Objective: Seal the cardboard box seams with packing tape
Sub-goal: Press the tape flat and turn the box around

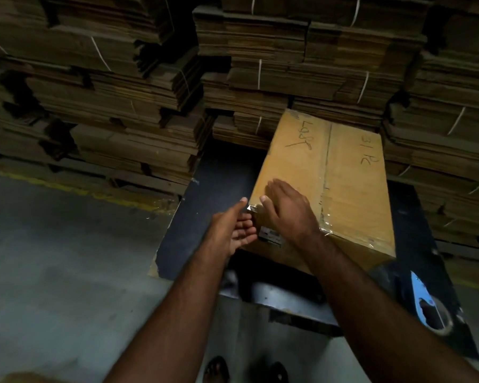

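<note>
- A closed cardboard box (340, 172) lies on a dark table (213, 183) in the centre right of the frame, its far end against stacks of flattened cartons (108, 92) that fill the whole upper part.
- Clear packing tape (325, 189) runs down the box's middle seam and wraps over its near edge, where it wrinkles and shines.
- Handwritten marks sit on the top face, one on each side of the seam, toward the upper end of the box.
- A small printed label (270, 236) is stuck on the box's near side, just below the near left corner.
- The right hand (288, 208) lies flat on the top of the box by that corner, fingers straight and together, pressing down and gripping nothing.
- The left hand (233, 230) is just beside the same corner, against the side of the box, fingers loosely spread; its thumb reaches up to a shiny bit of tape at the corner. Whether it pinches the tape I cannot tell.
- A roll of tape (437, 316) lies on the table at the lower right of the frame, well apart from both hands.
- Grey floor (53, 258) fills the lower left, with a sandalled foot (216, 369) at the bottom edge.
</note>
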The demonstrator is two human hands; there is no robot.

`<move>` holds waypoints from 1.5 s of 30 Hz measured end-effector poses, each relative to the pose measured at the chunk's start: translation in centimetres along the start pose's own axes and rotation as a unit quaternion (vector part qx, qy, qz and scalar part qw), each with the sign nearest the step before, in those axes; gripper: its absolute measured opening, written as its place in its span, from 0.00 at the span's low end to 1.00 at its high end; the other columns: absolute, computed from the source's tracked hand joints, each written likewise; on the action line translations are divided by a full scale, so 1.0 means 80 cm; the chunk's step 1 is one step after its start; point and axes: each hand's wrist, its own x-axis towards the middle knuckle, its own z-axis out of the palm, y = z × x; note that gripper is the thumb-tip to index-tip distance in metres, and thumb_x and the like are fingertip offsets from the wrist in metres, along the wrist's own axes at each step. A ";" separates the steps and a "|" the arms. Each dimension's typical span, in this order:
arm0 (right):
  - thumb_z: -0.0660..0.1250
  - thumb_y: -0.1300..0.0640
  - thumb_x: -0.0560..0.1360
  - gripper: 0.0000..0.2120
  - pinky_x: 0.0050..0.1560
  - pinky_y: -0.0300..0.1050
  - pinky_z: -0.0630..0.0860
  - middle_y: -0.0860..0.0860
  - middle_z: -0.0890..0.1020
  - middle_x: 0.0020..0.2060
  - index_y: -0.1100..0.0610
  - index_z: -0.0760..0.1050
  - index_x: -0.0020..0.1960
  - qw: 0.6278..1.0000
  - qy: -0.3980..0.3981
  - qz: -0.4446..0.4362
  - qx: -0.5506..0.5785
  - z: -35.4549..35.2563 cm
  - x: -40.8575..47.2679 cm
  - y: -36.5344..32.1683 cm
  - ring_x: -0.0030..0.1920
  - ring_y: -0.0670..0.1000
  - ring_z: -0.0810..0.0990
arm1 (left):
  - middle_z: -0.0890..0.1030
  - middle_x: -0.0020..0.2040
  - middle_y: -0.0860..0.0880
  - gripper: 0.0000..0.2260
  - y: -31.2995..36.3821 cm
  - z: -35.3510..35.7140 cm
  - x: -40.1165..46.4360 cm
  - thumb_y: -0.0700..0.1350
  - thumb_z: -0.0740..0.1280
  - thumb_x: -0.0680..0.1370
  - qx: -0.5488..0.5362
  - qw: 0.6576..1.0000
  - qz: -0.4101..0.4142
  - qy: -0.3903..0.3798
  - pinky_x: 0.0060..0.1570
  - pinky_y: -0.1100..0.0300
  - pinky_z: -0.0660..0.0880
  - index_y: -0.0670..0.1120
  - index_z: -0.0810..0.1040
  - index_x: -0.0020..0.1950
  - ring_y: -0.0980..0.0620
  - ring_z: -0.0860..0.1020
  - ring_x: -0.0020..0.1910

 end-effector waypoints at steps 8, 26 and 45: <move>0.56 0.46 0.81 0.25 0.66 0.55 0.70 0.59 0.74 0.68 0.62 0.71 0.70 1.000 -0.010 -0.010 -0.015 0.011 -0.001 -0.005 0.69 0.58 0.72 | 0.79 0.38 0.45 0.15 -0.005 0.002 0.010 0.52 0.71 0.78 -0.061 0.998 -0.021 -0.008 0.34 0.55 0.80 0.41 0.79 0.43 0.49 0.78 0.37; 0.43 0.43 0.83 0.32 0.75 0.54 0.60 0.61 0.65 0.75 0.64 0.62 0.77 0.985 -0.014 -0.032 -0.171 0.037 -0.013 0.005 0.76 0.58 0.63 | 0.82 0.39 0.48 0.09 -0.040 0.013 0.059 0.53 0.70 0.78 0.098 0.941 0.292 0.138 0.34 0.52 0.80 0.52 0.76 0.41 0.48 0.81 0.38; 0.48 0.41 0.75 0.39 0.78 0.52 0.47 0.54 0.48 0.80 0.59 0.46 0.81 0.991 -0.101 -0.088 -0.026 0.002 -0.032 0.020 0.80 0.50 0.44 | 0.69 0.74 0.52 0.27 -0.001 0.038 0.012 0.62 0.46 0.84 0.157 0.945 0.285 -0.040 0.71 0.52 0.67 0.51 0.65 0.78 0.52 0.69 0.71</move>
